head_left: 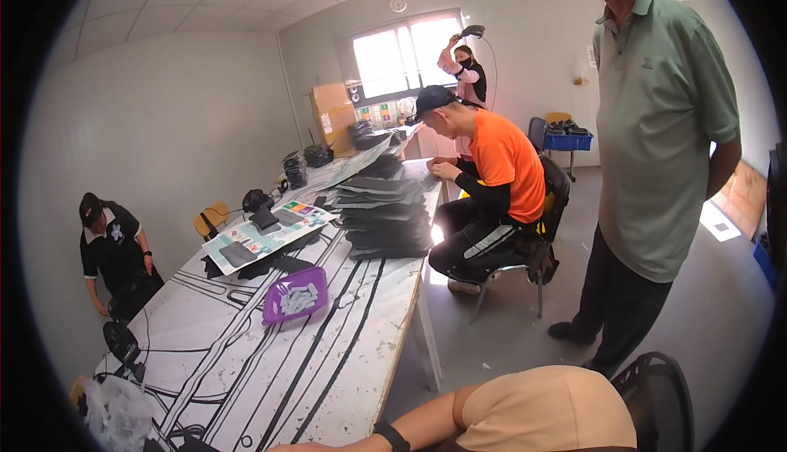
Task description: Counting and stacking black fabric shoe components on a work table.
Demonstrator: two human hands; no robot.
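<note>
A purple basket [317, 281] of small grey pieces [299, 299] sits left of the frame's centre on the white, black-lined worktop [369, 354]. The right hand [305, 448] is cut off at the lower edge, so I cannot tell how open it is or what it holds; the left hand is out of frame. Beyond the basket lie a printed board [264, 244] and, mid-frame, stacked dark sheets [384, 222], beside a seated person in orange [504, 161]

a wall clock [398, 4] above a window [398, 60]
</note>
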